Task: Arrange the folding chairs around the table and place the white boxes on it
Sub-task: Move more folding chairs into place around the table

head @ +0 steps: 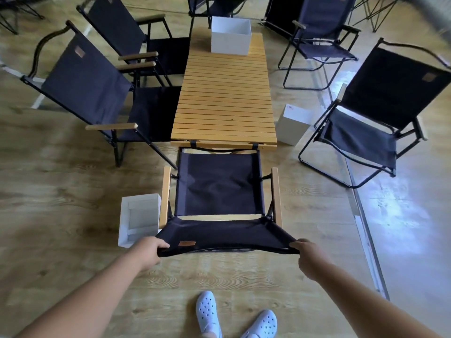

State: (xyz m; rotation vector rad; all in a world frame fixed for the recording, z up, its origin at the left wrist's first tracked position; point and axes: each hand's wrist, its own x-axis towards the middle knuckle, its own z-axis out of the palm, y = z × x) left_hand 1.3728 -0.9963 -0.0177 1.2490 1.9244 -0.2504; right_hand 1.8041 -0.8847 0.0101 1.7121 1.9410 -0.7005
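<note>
Folding chair held by its backrest top at the near end of the slatted table

The near folding chair (218, 191) is gripped at the top edge of its black fabric back, the left hand (152, 250) curled shut on the left corner and the right hand (306, 252) curled shut on the right corner; its seat front lies just beside the near edge of the wooden slat table (224, 93). One open white box (230, 36) is seen on the table's far end. A second white box (140, 219) is set on the wooden floor (61, 191), touching the chair's left armrest, and a third white box (294, 126) is set on the floor by the table's right corner. Two chairs (97, 89) are placed along the table's left side and two chairs (375, 113) stand apart on the right
</note>
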